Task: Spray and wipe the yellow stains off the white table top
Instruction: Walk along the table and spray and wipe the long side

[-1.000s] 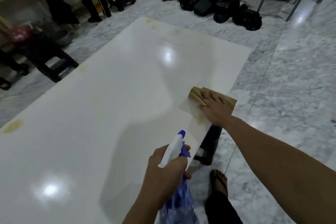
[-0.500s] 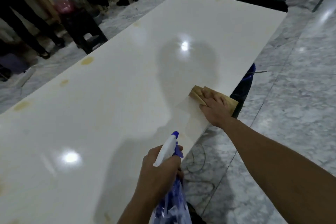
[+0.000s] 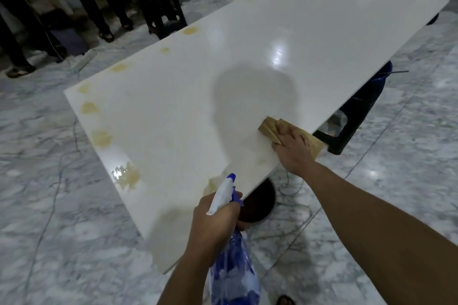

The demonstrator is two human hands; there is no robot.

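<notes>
The white table top (image 3: 247,62) fills the middle of the view. Several yellow stains lie along its left and near edges, such as one stain (image 3: 102,138) at the left and a wet one (image 3: 127,176) nearer me. My left hand (image 3: 214,224) grips a spray bottle (image 3: 230,250) with a white and blue nozzle, held over the table's near corner. My right hand (image 3: 293,150) presses flat on a folded tan cloth (image 3: 271,127) at the table's right edge.
Marble floor surrounds the table. A blue stool (image 3: 357,109) stands under the right edge and a dark round object (image 3: 257,202) under the near edge. A black stool (image 3: 161,5) and several people's legs (image 3: 91,5) stand at the far left. Cables lie on the floor.
The view has swung left and pulled back, revealing the table's near-left corner and more stains. My right hand stays on the cloth at the right edge; my left keeps the bottle.
</notes>
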